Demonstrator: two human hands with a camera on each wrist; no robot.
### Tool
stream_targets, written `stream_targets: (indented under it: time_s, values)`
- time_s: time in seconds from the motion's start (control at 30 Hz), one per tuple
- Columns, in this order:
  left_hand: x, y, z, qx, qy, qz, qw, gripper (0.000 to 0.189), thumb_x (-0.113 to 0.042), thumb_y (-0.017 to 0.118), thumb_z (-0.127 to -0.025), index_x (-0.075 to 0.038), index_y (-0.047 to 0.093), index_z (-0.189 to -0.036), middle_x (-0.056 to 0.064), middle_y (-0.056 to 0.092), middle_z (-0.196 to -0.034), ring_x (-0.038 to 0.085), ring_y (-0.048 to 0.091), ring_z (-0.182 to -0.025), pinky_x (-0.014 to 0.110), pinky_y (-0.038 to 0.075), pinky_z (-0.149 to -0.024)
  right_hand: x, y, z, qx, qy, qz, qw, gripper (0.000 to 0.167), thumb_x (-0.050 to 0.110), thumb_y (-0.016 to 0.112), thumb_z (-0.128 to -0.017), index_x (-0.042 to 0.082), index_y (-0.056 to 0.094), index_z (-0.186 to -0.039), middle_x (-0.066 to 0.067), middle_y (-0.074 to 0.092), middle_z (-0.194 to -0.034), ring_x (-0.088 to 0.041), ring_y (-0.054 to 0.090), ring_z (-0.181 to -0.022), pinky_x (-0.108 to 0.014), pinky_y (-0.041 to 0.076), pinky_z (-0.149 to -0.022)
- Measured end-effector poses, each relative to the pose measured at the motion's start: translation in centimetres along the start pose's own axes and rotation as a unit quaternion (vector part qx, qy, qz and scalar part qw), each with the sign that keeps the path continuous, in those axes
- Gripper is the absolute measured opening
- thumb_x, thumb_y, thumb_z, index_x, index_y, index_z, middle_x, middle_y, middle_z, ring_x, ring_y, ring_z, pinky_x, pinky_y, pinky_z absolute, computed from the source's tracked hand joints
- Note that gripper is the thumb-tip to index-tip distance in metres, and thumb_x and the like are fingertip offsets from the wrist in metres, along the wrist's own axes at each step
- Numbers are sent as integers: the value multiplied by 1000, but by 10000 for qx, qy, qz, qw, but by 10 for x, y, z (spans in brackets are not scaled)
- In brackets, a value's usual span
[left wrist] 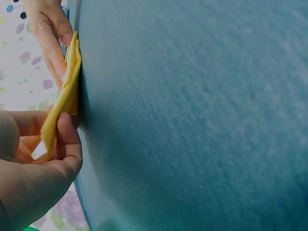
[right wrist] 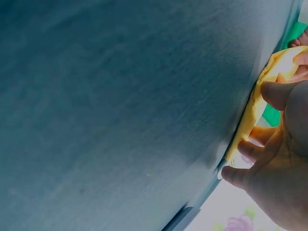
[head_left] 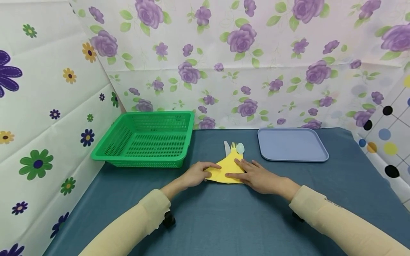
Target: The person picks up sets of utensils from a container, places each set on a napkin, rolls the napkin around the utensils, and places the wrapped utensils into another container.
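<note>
The yellow napkin (head_left: 225,170) lies folded in the middle of the blue table (head_left: 208,227), between the two hands. A knife (head_left: 227,147), a fork (head_left: 234,145) and a spoon (head_left: 240,148) come out from its upper end, side by side in this order from left to right; their lower parts are hidden under the fold. The knife is whitish, the fork is yellow, and the spoon is of a pale greenish tone. The left hand (head_left: 195,174) pinches the left corner of the napkin, with the thumb on one side of the cloth and fingers on the other, as the left wrist view shows. The right hand (head_left: 261,177) does not grasp; its fingers are spread, and some of them rest on the right part of the napkin. Both arms wear cream sleeves (head_left: 349,222). Farther to the left stands a green basket (head_left: 142,160) with holes in its walls and bottom. To the right, near the back edge, lies a light blue tray (head_left: 293,145). Behind the table hangs a white sheet (head_left: 221,83) with purple roses.
</note>
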State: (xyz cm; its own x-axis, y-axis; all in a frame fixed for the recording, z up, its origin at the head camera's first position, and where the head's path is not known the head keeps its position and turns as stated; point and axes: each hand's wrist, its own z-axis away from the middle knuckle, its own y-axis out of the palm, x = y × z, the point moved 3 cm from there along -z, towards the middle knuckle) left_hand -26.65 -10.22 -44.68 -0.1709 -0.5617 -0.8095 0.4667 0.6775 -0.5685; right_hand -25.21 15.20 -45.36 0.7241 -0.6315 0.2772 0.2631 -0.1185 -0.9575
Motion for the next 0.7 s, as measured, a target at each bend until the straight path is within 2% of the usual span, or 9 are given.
stream_targets:
  time_s: [0.17, 0.33, 0.43, 0.53, 0.6, 0.7]
  values:
    - [-3, 0, 0, -120, 60, 745, 9971, 38, -4, 56, -106, -7, 59, -144, 17, 59, -145, 21, 64, -97, 40, 58, -81, -1, 1, 0, 12, 48, -93, 9999, 59, 15, 54, -110, 38, 38, -162, -21, 16, -171, -45, 19, -156, -73, 18, -119]
    - [0, 3, 2, -109, -157, 1668, 9858, 57, -15, 66, -104, -9, 40, -155, 20, 56, -145, 28, 65, -113, 46, 55, -96, -2, 3, -1, 42, 70, -114, 9999, 60, 16, 54, -110, 39, 36, -163, -20, 15, -172, -44, 17, -157, -73, 17, -120]
    - [2, 6, 4, -69, -240, 1830, 9828, 71, -16, 73, -100, -12, 35, -160, 18, 55, -144, 27, 62, -117, 45, 52, -100, -2, 3, -1, -2, -15, -97, 10000, 60, 16, 54, -110, 38, 36, -163, -21, 15, -172, -46, 18, -156, -74, 17, -119]
    - [2, 9, 6, 26, -246, 1985, 9798, 78, -10, 76, -96, -13, 33, -161, 18, 58, -136, 24, 62, -115, 39, 53, -97, -3, 3, -1, -59, -96, -65, 9999, 60, 15, 55, -110, 37, 37, -163, -23, 16, -171, -47, 21, -155, -74, 19, -118]
    - [1, 11, 7, 118, -224, 2199, 9752, 81, -2, 75, -95, -12, 31, -162, 20, 59, -131, 25, 64, -111, 36, 54, -93, -3, 3, 0, -73, -99, -47, 9999, 59, 16, 55, -110, 36, 38, -163, -23, 16, -171, -47, 21, -155, -74, 19, -118]
    - [0, 13, 8, 186, -170, 2536, 9670, 81, 8, 69, -95, -10, 28, -163, 21, 59, -132, 27, 65, -116, 35, 57, -93, -3, 2, 0, -83, -100, -36, 9999, 59, 16, 56, -110, 36, 39, -162, -23, 17, -171, -47, 21, -155, -74, 20, -118]
